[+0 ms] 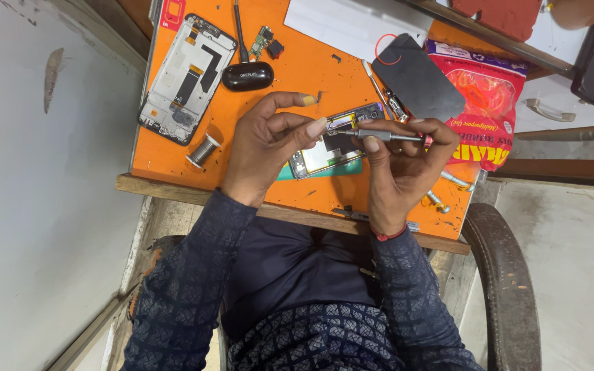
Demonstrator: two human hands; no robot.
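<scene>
An opened phone [328, 148] lies on the orange table [297, 75], its inner parts showing. My left hand [266, 144] rests on its left side, thumb and forefinger pinched near the phone's top edge. My right hand [403, 161] grips a small grey screwdriver [383, 135] held level, its tip pointing left over the phone's upper part, close to my left thumb.
A second stripped phone frame [187, 79] lies at the far left, with a solder spool [203, 151] below it. A black oval case [247, 75], a small circuit board [264, 40], a dark phone back cover [417, 75], tweezers [374, 81], white paper [355, 24] and a pink packet [489, 96] surround the phone.
</scene>
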